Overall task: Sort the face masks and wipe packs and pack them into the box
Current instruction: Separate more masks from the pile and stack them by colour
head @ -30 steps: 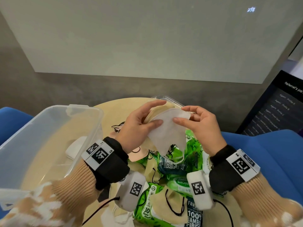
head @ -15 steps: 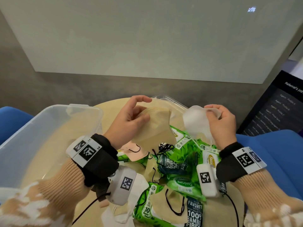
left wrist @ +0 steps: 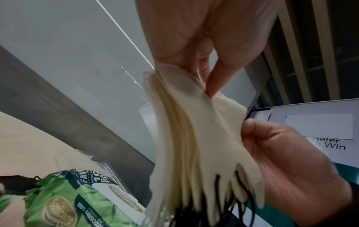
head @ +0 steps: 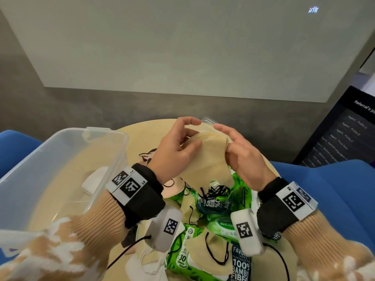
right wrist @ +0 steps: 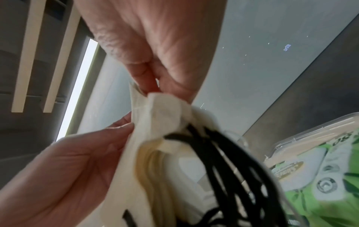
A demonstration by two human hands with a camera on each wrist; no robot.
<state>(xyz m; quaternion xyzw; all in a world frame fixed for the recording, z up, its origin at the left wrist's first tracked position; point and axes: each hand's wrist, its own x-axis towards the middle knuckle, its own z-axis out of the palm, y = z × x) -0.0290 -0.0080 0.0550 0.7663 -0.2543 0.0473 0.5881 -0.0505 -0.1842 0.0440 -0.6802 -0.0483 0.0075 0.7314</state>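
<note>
Both hands hold a stack of beige face masks (head: 209, 157) with black ear loops upright above the table. My left hand (head: 194, 132) pinches its left top edge; in the left wrist view the left fingers (left wrist: 213, 76) press into the stack (left wrist: 194, 130). My right hand (head: 225, 138) grips the right top corner, where the right fingers (right wrist: 149, 79) nip the stack (right wrist: 155, 153). Green wipe packs (head: 221, 222) and loose masks (head: 215, 256) lie below. The clear plastic box (head: 113, 159) stands at the left.
A round wooden table (head: 142, 138) carries everything. A white mask (head: 93, 181) lies beside the box, and a pink mask (head: 172, 189) sits under my left wrist. A clear lid (head: 209, 120) lies behind the hands. Blue seats flank the table, and a dark screen (head: 345, 134) stands at the right.
A second ago both hands held a white mask on top of the beige stack. My right hand carried it off to the right, then came back without it and took hold of the stack.
</note>
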